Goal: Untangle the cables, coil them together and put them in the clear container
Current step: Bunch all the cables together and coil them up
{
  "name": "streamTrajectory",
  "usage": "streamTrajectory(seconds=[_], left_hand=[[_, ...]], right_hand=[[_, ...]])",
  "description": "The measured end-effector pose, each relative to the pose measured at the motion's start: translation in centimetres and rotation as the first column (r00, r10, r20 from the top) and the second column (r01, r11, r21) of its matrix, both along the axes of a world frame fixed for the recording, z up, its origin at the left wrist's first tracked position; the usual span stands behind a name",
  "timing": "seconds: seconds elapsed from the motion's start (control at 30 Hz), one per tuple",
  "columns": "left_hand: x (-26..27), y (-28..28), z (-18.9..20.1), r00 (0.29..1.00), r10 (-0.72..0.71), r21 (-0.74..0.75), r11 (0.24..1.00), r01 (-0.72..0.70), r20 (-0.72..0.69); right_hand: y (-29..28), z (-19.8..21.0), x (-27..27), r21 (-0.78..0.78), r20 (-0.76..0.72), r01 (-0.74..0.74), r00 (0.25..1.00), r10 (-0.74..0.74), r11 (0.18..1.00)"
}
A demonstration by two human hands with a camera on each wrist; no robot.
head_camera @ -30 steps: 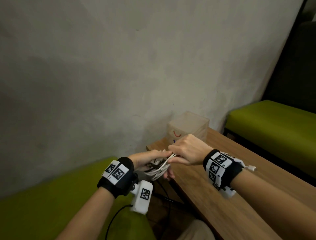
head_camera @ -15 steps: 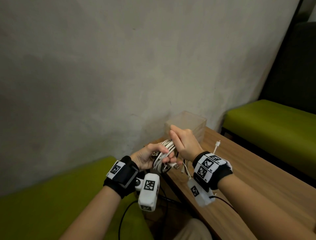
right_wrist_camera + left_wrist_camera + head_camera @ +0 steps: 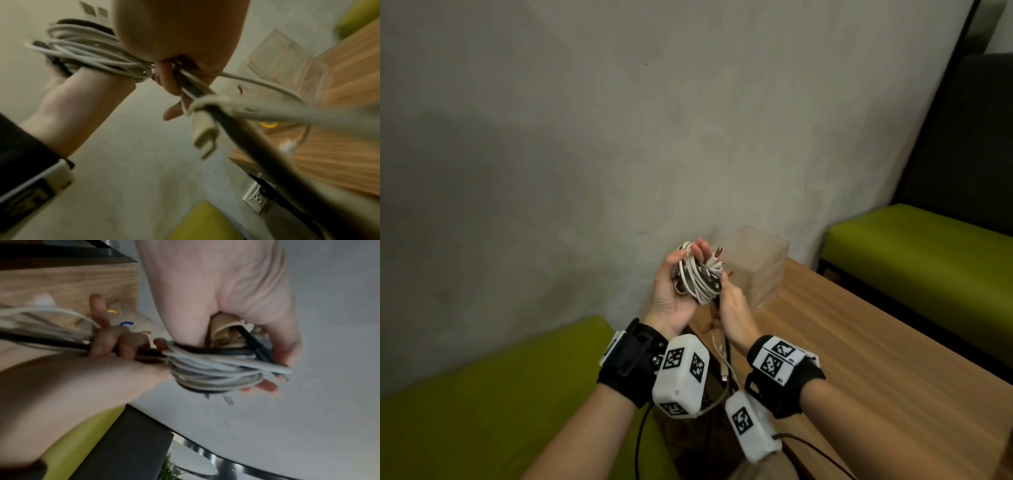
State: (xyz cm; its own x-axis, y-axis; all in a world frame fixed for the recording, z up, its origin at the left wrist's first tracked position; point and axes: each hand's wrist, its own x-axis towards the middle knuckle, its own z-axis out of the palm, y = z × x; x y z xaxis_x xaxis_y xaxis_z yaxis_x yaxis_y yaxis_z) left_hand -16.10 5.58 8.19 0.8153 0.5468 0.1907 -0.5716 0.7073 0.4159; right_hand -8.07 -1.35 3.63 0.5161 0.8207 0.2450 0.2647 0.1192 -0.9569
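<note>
A coil of white and black cables (image 3: 697, 275) (image 3: 216, 371) (image 3: 90, 53) is wound around the fingers of my left hand (image 3: 676, 277) (image 3: 236, 308), held up in front of the wall. My right hand (image 3: 732, 305) (image 3: 174, 48) grips the loose cable tails (image 3: 722, 356) (image 3: 236, 123) just below the coil; they hang down between my wrists. A white plug (image 3: 204, 138) dangles near the right wrist camera. The clear container (image 3: 756, 263) (image 3: 285, 63) stands on the wooden table (image 3: 876, 359) against the wall, just right of my hands.
Green bench seats lie at lower left (image 3: 482, 394) and at far right (image 3: 928, 246). A grey wall (image 3: 654, 120) fills the back. A wall socket (image 3: 256, 198) sits under the table edge.
Both hands rose with the cables, away from the table edge. My left hand turned palm up with the coil on its fingers, and my right hand shifted from above the coil to below it.
</note>
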Motion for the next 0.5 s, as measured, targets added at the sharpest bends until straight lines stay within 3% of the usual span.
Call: streamTrajectory(seconds=[0.23, 0.33, 0.43, 0.5], left_hand=[[0.2, -0.2, 1.3, 0.966, 0.198, 0.023, 0.98, -0.197, -0.164], [0.5, 0.7, 2.4, 0.921, 0.329, 0.046, 0.944, -0.327, -0.208], [0.1, 1.2, 2.9, 0.825, 0.491, 0.295, 0.862, -0.412, -0.281], [-0.3, 1.4, 2.3, 0.748, 0.604, 0.523, 0.747, -0.411, -0.275]], right_hand=[[-0.4, 1.0, -1.1, -0.141, -0.017, -0.07, 0.998, 0.068, 0.988], [-0.8, 0.1, -1.7, -0.222, 0.128, -0.084, 0.985, 0.115, 0.971], [-0.9, -1.2, -2.0, -0.298, 0.329, -0.08, 0.927, 0.181, 0.951], [-0.9, -1.1, -1.9, -0.357, 0.457, -0.057, 0.86, 0.228, 0.932]])
